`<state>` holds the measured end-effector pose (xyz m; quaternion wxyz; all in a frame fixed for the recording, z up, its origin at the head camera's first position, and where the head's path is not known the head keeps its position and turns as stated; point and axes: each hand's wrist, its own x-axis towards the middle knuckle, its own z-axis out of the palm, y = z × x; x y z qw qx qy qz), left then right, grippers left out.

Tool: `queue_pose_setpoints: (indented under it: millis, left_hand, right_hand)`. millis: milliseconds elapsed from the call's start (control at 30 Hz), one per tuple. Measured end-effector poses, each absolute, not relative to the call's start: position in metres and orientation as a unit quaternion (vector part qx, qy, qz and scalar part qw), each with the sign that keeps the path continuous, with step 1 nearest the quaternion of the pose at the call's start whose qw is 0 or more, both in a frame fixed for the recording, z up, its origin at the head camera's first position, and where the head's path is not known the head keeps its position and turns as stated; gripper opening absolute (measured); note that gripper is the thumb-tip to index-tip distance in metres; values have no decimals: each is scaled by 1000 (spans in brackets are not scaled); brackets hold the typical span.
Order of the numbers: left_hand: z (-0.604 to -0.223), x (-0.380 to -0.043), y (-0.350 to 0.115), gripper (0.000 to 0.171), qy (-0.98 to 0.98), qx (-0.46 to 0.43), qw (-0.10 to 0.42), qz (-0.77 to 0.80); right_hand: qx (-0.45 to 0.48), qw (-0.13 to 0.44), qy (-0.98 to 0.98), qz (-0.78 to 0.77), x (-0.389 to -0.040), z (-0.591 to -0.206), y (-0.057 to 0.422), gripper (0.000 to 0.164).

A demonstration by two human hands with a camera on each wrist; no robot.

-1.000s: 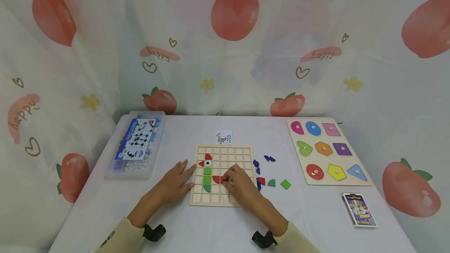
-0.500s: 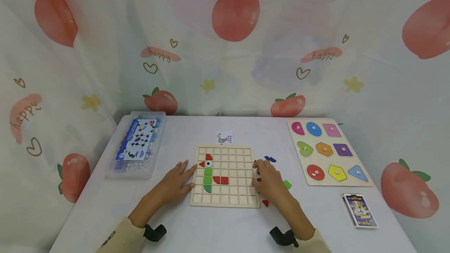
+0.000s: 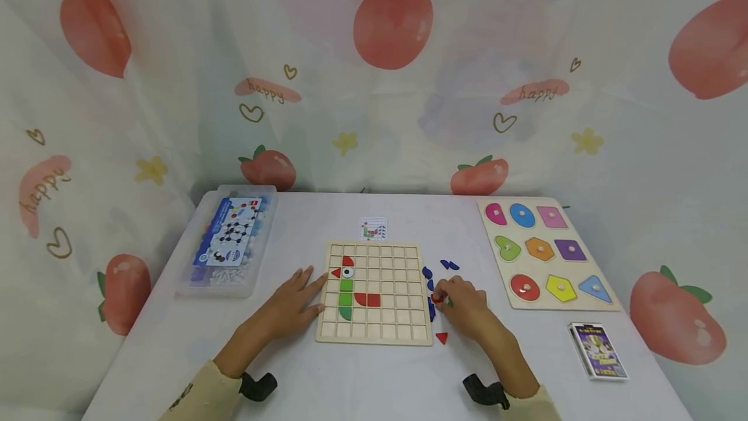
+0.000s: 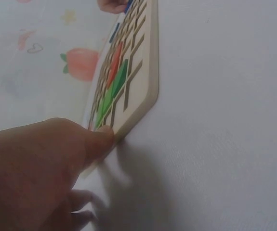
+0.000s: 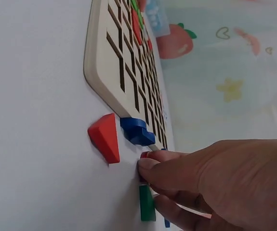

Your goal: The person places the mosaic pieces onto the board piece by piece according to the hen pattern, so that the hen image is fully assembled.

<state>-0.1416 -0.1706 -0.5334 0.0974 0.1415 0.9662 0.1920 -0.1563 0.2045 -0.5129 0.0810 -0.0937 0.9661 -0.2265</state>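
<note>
A wooden grid board (image 3: 391, 336) lies mid-table, with a figure of red and green shapes and a round eye piece (image 3: 347, 272) set in its left half. My left hand (image 3: 291, 304) rests at the board's left edge, fingers spread, and in the left wrist view the thumb touches the rim. Off the right edge, my right hand (image 3: 464, 307) pinches a small red piece (image 5: 144, 155) between thumb and index finger. A green piece (image 5: 147, 203) lies beneath its other fingers. Near that hand lie a red triangle (image 3: 441, 338) and several blue pieces (image 5: 137, 131).
Behind the board lies a small pattern card (image 3: 373, 229). A clear plastic box (image 3: 224, 242) stands at the left. On the right are a shape-puzzle board (image 3: 561, 301) and a card deck (image 3: 597, 351). More blue pieces (image 3: 448, 264) sit beyond the right hand.
My right hand has let go of a red square in the board, moved right to the loose pieces and pinched another red piece. The left hand has stayed in place.
</note>
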Motion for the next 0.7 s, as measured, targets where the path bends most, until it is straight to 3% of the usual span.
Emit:
queue_pose_setpoints:
  millis: [333,500,700]
  left_hand:
    - [-537,-143,-171,67,965,141,102,196]
    - [-537,-143,-170,66,966,137,102,193]
    - [-535,-143,-169,66,965,136,102,197]
  right_hand:
    - [-42,46,973,-223,-163,-520,211,29]
    - [-60,48,973,-217,-163,-522,208,22]
    - [-44,44,968,-244,-161,-526,208,30]
